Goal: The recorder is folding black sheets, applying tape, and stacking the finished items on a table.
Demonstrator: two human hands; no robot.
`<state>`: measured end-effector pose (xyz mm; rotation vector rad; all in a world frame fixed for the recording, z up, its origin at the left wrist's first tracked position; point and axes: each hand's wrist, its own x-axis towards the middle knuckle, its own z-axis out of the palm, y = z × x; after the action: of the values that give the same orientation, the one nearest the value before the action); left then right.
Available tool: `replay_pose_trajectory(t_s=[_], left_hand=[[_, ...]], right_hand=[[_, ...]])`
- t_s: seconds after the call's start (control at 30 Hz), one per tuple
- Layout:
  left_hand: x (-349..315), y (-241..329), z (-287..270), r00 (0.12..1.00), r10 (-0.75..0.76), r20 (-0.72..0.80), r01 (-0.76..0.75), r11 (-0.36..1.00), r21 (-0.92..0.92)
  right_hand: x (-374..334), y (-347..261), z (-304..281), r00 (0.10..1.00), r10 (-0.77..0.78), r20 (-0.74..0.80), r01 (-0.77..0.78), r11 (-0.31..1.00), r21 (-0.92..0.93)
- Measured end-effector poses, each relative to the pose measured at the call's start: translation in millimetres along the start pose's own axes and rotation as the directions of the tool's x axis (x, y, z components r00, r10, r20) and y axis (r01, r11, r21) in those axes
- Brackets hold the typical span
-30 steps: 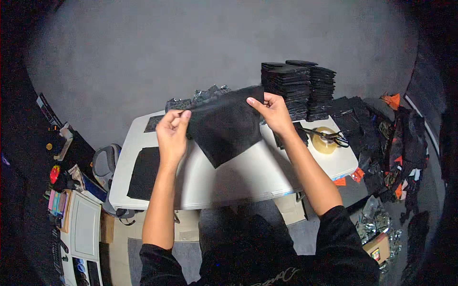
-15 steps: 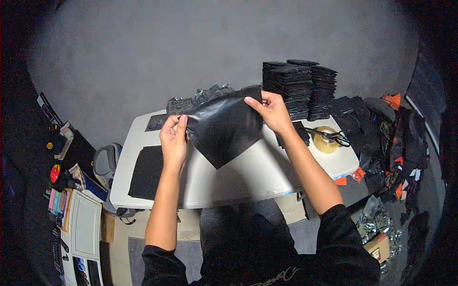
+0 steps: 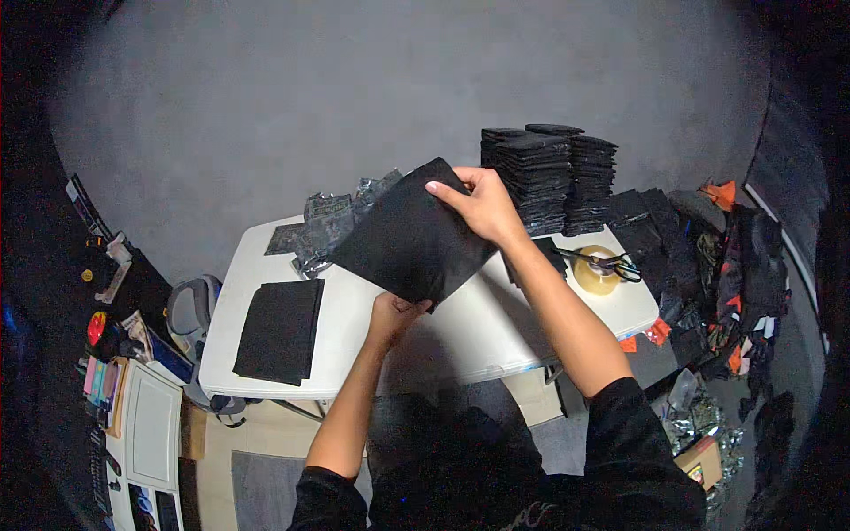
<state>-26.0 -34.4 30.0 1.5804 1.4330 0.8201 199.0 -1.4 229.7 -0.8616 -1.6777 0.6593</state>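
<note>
While right fingers [image 3: 450, 196] grip high, left [image 3: 396, 306] grip low.

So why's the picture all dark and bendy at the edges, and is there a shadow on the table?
Head view: the wide fisheye lens likely darkens the corners and bends straight edges; head view again: yes, a grey shadow falls on the white table below the black sheet, and the crinkly plastic glints.

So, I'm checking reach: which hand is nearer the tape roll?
Right. The right hand is left of the tape roll; the left hand is farther left.
</note>
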Motion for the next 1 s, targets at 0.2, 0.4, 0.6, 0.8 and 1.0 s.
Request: replay_pose_trajectory(t_s=[0.2, 0.4, 0.6, 0.8, 1.0], left_hand=[[-3.5, 7.6, 13.1, 0.969, 0.221, -0.112, -0.225, 0.974, -0.029], [-7.5, 27.1, 20.8, 0.972, 0.230, -0.034, -0.228, 0.971, 0.072], [-16.2, 36.9, 31.1, 0.963, 0.268, -0.003, -0.218, 0.777, -0.591], [-32.4, 57.2, 24.2, 1.000, 0.026, -0.008, -0.026, 0.998, -0.052], [-41.0, 42.8, 11.9, 0.991, 0.123, 0.052, -0.123, 0.992, 0.005]], right_hand=[[1.9, 12.8, -13.8, 0.999, 0.048, -0.014, -0.047, 0.997, 0.062], [-2.4, 12.6, -18.3, 0.997, 0.068, -0.022, -0.064, 0.989, 0.130], [-1.9, 7.4, -16.7, 0.998, 0.047, -0.044, -0.042, 0.993, 0.110], [-6.0, 14.9, -26.7, 0.995, 0.077, -0.056, -0.073, 0.995, 0.071], [-5.7, 29.4, -23.7, 0.996, 0.053, -0.071, -0.052, 0.998, 0.019]])
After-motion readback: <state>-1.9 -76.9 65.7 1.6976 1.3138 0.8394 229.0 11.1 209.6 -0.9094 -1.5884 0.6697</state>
